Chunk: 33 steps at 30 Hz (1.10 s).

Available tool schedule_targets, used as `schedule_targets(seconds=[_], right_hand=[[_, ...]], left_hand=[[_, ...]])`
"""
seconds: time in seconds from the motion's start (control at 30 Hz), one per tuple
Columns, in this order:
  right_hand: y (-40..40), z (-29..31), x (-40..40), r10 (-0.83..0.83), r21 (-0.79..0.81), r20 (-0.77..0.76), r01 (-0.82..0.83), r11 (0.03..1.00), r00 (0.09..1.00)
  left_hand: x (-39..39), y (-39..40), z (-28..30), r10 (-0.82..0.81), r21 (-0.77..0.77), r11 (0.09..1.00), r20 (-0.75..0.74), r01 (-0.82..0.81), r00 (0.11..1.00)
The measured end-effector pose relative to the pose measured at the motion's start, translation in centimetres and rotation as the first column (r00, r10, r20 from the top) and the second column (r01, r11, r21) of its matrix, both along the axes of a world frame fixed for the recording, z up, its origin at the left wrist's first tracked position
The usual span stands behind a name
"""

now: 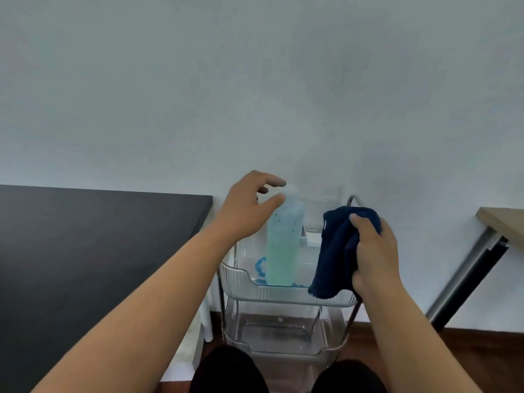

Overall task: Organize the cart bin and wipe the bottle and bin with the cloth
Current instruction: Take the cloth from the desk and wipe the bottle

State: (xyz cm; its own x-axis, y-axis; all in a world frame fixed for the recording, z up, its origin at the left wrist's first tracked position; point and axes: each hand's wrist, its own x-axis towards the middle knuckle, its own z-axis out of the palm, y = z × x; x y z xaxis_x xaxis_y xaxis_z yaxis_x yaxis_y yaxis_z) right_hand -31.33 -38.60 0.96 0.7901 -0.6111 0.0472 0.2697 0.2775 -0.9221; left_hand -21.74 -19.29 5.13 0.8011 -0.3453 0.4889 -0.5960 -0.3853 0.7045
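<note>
A tall pale-green bottle [283, 245] with dark specks stands upright in the clear top bin [246, 282] of a small cart. My left hand [249, 205] hovers beside the bottle's top, fingers spread and loosely bent, holding nothing; its thumb is close to the bottle's upper edge. My right hand [374, 251] grips a dark blue cloth [337, 251] that hangs over the bin's right front corner. Small blue items [261, 266] lie in the bin behind the bottle's base.
A black table [85, 251] stands to the left of the cart. A wooden tabletop [502, 222] with a metal leg is at the right. The cart has a lower clear bin [283, 333]. A clear container [317, 217] sits at the bin's back. My knees are below.
</note>
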Motion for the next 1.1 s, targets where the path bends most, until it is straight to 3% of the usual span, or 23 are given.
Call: schedule_targets(seconds=[0.1, 0.2, 0.37, 0.5, 0.6, 0.73, 0.83, 1.03, 1.1], right_hand=[[0.1, 0.4, 1.9, -0.089, -0.106, -0.022, 0.086, 0.991, 0.996], [2.1, 0.5, 4.1, -0.009, -0.227, 0.006, 0.010, 0.974, 1.000], [5.2, -1.4, 7.3, 0.132, -0.268, 0.005, -0.126, 0.955, 0.991], [5.7, -2.0, 9.3, 0.052, -0.256, 0.001, -0.050, 0.965, 0.999], [4.5, -1.3, 11.0, 0.060, -0.279, -0.048, -0.071, 0.958, 0.997], [2.1, 0.6, 13.1, 0.210, -0.324, -0.202, -0.268, 0.908, 0.957], [0.5, 1.0, 13.5, 0.370, -0.227, -0.255, -0.427, 0.875, 0.893], [2.5, -2.5, 10.7, 0.313, -0.204, 0.002, -0.306, 0.930, 0.950], [3.9, -3.9, 9.4, 0.266, -0.296, 0.009, -0.251, 0.922, 0.964]], left_hand=[[2.1, -2.1, 1.1, 0.035, 0.186, 0.981, 0.082, -0.050, 0.996], [3.5, -3.5, 1.1, 0.097, 0.331, 0.936, 0.089, -0.122, 0.991], [4.3, -4.2, 0.4, 0.142, 0.285, 0.945, 0.083, -0.160, 0.986], [4.6, -3.8, -0.2, 0.113, 0.253, 0.957, 0.115, -0.139, 0.987], [5.0, -3.3, -0.4, 0.058, 0.187, 0.980, 0.061, -0.069, 0.996], [5.6, -2.8, -0.6, -0.004, 0.131, 0.991, 0.018, 0.002, 1.000], [5.9, -2.6, -0.6, -0.043, 0.108, 0.993, -0.016, 0.044, 0.999], [6.7, -2.1, 0.2, -0.118, 0.186, 0.974, -0.072, 0.129, 0.990], [7.0, -1.9, 0.2, -0.111, 0.210, 0.970, -0.074, 0.125, 0.991]])
